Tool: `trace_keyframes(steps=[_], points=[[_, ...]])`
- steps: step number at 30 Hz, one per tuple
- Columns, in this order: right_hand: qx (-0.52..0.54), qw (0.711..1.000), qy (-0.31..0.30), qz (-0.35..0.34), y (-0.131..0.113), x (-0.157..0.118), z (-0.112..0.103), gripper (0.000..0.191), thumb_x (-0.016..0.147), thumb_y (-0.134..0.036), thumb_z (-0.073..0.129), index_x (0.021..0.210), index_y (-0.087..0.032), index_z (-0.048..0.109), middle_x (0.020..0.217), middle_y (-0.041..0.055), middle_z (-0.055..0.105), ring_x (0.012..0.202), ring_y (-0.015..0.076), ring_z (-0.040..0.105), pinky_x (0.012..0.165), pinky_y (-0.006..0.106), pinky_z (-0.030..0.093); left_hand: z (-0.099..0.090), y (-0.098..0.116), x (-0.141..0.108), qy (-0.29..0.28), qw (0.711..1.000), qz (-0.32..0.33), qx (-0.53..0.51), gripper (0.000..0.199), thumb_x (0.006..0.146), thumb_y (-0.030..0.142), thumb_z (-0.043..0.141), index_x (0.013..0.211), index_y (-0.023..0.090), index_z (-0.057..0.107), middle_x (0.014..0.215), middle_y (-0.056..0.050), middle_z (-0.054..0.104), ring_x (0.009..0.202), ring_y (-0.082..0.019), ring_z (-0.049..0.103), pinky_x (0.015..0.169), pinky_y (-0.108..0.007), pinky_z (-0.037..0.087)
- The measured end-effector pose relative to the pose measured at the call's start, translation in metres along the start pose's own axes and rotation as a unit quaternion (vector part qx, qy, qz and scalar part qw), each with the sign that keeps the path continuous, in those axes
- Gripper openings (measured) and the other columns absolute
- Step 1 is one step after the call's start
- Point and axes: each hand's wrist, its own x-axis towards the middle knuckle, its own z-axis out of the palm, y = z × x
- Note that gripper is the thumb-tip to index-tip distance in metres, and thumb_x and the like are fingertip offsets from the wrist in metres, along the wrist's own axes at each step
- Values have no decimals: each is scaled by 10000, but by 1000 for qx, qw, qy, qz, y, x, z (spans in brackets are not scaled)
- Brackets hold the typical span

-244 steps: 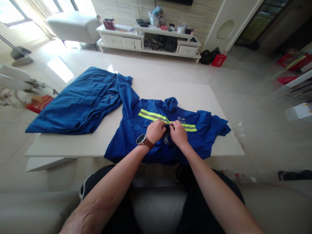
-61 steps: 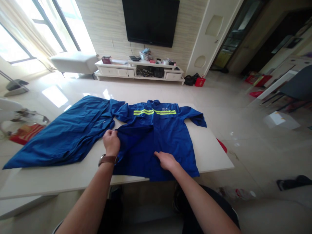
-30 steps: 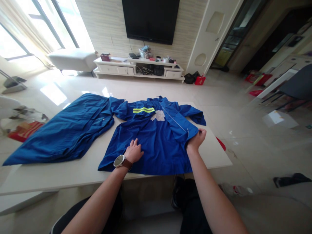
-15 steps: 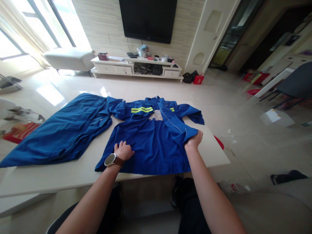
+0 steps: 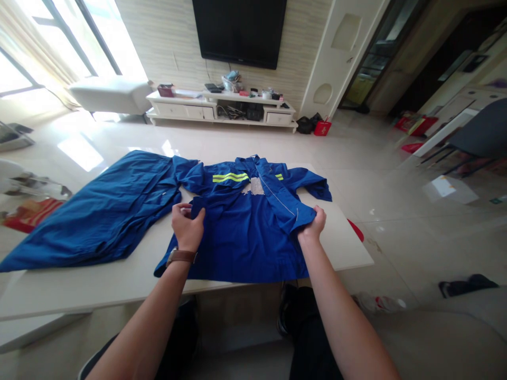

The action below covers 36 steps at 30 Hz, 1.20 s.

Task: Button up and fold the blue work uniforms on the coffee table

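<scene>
A blue jacket (image 5: 245,237) with yellow-green reflective stripes lies spread on a white table (image 5: 348,243), its collar away from me and its front partly open. A pale patch (image 5: 257,186) shows inside below the collar. My left hand (image 5: 188,226), a watch strap at its wrist, pinches the left front edge of the jacket between thumb and fingers. My right hand (image 5: 315,224) grips the lower corner of the right front panel, slightly raised; its fingertips are partly hidden. Another blue garment (image 5: 103,206) lies folded on the table at the left, touching the jacket's sleeve.
Beyond the table stand a white TV cabinet (image 5: 182,111) with small items and a grey-white bench (image 5: 111,96). A red bag (image 5: 322,128) is on the floor. A dark chair (image 5: 481,132) stands at the right, and a red striped bag (image 5: 31,214) at the left.
My left hand has moved up and left from lying flat on the jacket and has taken hold of its left edge. My right hand has shifted slightly up and left with the panel.
</scene>
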Motion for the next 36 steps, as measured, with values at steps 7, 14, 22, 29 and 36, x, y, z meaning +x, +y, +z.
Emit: trace_keyframes(steps=[7,14,22,29,36], points=[[10,999,26,46,-4,-9,8,431,632,-274,652,1012,-242,451,935,-38,531,828,133,602,796,290,547,9,-14,14,88,969,-106,-204,213,809,350,629,888,155,594,839,-9,644,735,-126,600,786,-284,545],[-33,999,2,5,5,-15,11,555,571,-192,589,1116,-238,490,1136,5,561,1007,157,615,911,319,538,-1,17,-14,52,992,76,-89,334,872,470,630,931,148,691,829,-33,676,792,-176,628,811,-318,539],[-57,998,9,17,8,-21,14,490,547,-185,614,1029,-229,534,1032,-2,572,998,177,602,916,329,517,4,33,-55,-455,858,216,99,280,928,402,593,927,200,787,917,-68,742,821,-191,646,783,-295,494],[-258,955,-143,-14,-4,-32,17,290,616,-161,551,901,-212,580,903,-7,598,861,169,605,825,294,505,17,14,-75,-567,774,206,193,192,812,210,679,934,236,824,1102,-73,767,1037,-235,688,968,-308,498],[-622,508,-596,20,-7,-70,8,284,720,-81,641,947,-204,759,1058,53,739,882,190,678,754,266,490,20,3,-99,-565,732,175,338,193,756,161,699,909,221,800,1108,-99,778,1100,-297,704,929,-341,524]])
